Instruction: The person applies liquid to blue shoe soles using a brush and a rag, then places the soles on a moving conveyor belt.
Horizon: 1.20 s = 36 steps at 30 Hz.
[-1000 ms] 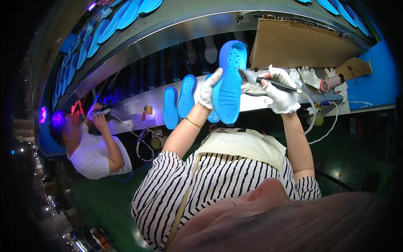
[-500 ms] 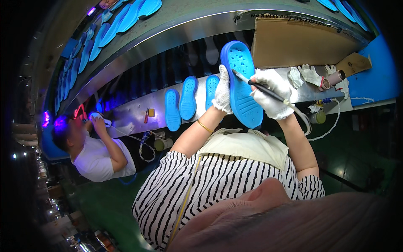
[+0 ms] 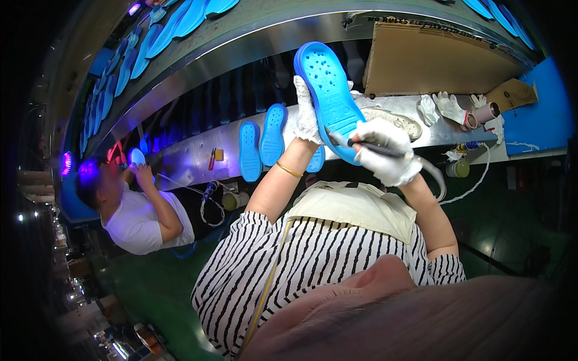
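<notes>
Slip risk: blue sole (image 3: 333,99) held up over metal bench (image 3: 436,135)
Left hand (image 3: 306,114) clamped on its edge, right hand (image 3: 388,153) closed around black-handled tool (image 3: 368,145); slack left grip might let tool skid

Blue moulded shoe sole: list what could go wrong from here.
The white-gloved left hand grips the blue moulded shoe sole along one edge, so it might slip. The slim black-handled tool ends close to that hand and might stray onto it. The pale hose looping beside the gloved right hand could snag.
</notes>
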Tool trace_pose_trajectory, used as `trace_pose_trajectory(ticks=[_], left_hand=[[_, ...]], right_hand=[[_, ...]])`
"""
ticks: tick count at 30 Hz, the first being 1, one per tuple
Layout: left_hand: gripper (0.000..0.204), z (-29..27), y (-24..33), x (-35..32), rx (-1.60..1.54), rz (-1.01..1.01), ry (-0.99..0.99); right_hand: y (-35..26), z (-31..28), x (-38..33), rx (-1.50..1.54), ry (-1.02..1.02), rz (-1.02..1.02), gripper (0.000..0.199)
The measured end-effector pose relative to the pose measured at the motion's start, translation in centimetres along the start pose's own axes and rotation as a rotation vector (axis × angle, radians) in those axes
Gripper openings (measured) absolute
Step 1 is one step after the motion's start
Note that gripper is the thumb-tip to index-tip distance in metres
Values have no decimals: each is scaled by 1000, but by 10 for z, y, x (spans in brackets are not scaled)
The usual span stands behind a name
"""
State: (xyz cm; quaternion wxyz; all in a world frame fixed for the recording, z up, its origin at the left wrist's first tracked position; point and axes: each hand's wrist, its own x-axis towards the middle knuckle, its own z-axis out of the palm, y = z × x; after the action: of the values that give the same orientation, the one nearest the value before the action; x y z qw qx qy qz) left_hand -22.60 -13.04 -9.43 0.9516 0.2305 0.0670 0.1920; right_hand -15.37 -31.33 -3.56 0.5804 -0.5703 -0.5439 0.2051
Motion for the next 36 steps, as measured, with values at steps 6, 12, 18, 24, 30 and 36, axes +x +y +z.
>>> trace_pose_trajectory(ticks=[6, 12, 18, 24, 30, 36], left_hand=[[109, 36, -1, -19, -214, -111, -145], [107, 19, -15, -13, -298, -189, -435], [100, 29, -7, -7, -68, 70, -135], [98, 29, -9, -5, -41, 136, -141], [90, 33, -3, -8, -148, 108, -240], [89, 32, 5, -2, -141, 85, -282]], right_hand=[[20, -21, 11, 209, 272, 190, 16], [8, -5, 10, 27, 302, -50, 15], [27, 3, -5, 280, 219, 157, 12], [18, 22, 1, 3, 224, -164, 15], [25, 5, 2, 289, 162, 115, 12], [9, 3, 2, 150, 32, 22, 16]])
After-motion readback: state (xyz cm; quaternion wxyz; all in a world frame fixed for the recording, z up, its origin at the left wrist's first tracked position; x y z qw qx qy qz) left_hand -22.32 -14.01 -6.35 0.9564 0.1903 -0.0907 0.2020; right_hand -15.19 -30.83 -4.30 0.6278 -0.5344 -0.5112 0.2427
